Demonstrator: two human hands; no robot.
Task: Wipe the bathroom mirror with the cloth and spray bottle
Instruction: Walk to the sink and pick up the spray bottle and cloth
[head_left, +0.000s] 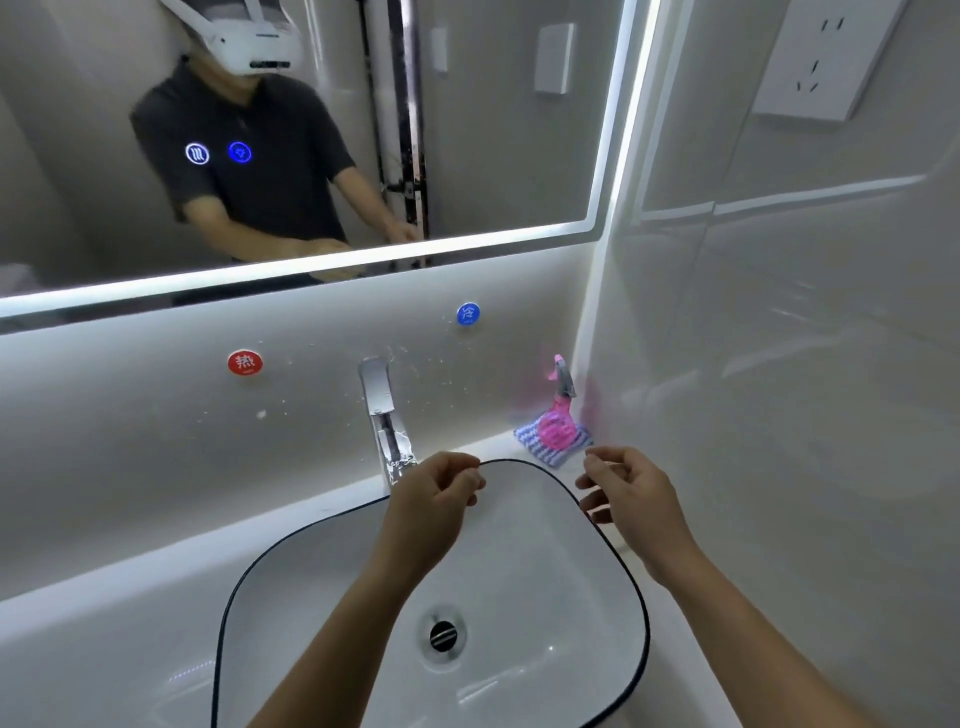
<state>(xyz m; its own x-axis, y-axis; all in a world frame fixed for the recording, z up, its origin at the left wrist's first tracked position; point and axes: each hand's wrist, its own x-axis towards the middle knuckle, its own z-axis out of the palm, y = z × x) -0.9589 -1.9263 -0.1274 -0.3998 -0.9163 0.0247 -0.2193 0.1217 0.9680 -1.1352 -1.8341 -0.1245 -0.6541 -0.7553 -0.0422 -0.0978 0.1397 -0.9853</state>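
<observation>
White tabletop (130, 618) in back right corner carries pink spray bottle (557, 421), upright on folded striped cloth (553, 451), below mirror (467, 130). Over the sink (597, 525), my left hand (439, 496) and right hand (631, 499): each grip loosely curled, empty.

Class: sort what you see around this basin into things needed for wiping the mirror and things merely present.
Needed: wall mirror with lit edge; pink plastic spray bottle; blue-and-white striped cloth beneath it.

Merely present: chrome tap; white black-rimmed basin; red and blue round stickers; white wall socket.

Wall stickers: red "热" (245, 362), blue "冷" (468, 314)
</observation>
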